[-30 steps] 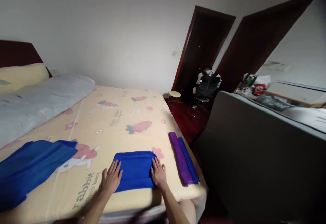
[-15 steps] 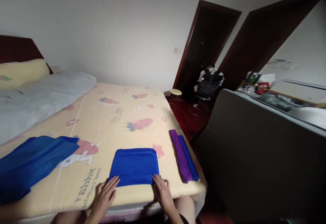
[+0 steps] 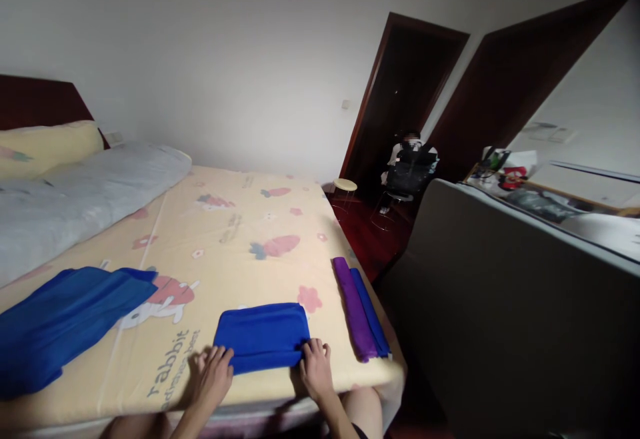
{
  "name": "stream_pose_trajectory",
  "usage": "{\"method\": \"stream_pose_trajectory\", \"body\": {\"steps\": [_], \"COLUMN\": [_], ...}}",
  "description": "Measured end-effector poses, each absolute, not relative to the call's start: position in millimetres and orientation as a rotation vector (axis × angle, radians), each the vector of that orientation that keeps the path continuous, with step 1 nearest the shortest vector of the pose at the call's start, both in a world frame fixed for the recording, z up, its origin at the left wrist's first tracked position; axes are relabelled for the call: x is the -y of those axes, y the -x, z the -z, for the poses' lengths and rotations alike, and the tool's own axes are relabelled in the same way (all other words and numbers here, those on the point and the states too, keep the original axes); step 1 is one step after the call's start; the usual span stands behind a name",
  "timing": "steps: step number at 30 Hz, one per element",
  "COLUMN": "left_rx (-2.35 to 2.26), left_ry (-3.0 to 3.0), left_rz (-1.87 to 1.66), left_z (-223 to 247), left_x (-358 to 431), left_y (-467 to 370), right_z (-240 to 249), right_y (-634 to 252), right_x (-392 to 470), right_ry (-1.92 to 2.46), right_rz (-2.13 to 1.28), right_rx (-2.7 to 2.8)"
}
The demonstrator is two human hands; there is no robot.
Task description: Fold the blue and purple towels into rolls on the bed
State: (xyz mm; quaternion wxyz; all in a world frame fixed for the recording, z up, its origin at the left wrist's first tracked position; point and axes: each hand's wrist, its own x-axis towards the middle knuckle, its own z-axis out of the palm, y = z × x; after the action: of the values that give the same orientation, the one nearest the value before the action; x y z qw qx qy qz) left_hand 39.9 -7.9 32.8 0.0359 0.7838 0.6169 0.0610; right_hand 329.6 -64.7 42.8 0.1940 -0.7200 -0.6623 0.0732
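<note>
A folded blue cloth (image 3: 264,334) lies flat at the near edge of the bed, with a narrow fold along the side facing me. My left hand (image 3: 215,372) grips its near left corner, fingers curled over the edge. At the near right corner, my right hand (image 3: 316,364) has its fingers bent round the cloth; the fingertips are partly hidden. Left of them a loose blue fabric piece (image 3: 75,319) is spread out and crumpled. To the right, a long folded purple cloth (image 3: 354,309) lies beside a narrow folded blue cloth (image 3: 371,316).
The bed (image 3: 240,232) has a yellow printed sheet. A grey quilt (image 3: 100,189) and a pillow (image 3: 50,146) lie at far left. A dark panel (image 3: 500,312) stands right of the bed. Beyond are a round stool (image 3: 345,185) and a seated person (image 3: 407,159).
The blue cloth has become shorter from front to back, its far edge now nearer to me. Both hands' fingers have curled more at its near corners.
</note>
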Motion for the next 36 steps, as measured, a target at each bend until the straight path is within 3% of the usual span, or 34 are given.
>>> {"method": "stream_pose_trajectory", "body": {"steps": [3,9,18,25,36], "left_rx": [-1.904,-1.386,-1.819,-1.56,-1.998], "left_ry": [-2.479,-2.706,-2.53,-2.653,-2.45], "left_rz": [-0.252,-0.476,-0.253,-0.363,-0.112], "left_z": [-22.2,-1.9,-17.2,-5.0,-30.5], "left_x": [12.9,14.4,-17.0,-8.4,-48.4], "left_y": [-54.5,-92.6,-36.0,-95.4,-48.7], "right_z": [-38.3,-29.4,-42.0,-34.3,-46.7], "right_y": [-305.3,-259.6,-331.3,-261.2,-319.7], "right_x": [61.1,51.2,34.5,26.7,-10.1], "right_ry": [2.071,1.655,2.113,1.693,2.119], "right_rz": [-0.143,-0.394,-0.309,-0.435,-0.398], "right_rx": [1.784,2.106,1.876,2.125,1.896]}}
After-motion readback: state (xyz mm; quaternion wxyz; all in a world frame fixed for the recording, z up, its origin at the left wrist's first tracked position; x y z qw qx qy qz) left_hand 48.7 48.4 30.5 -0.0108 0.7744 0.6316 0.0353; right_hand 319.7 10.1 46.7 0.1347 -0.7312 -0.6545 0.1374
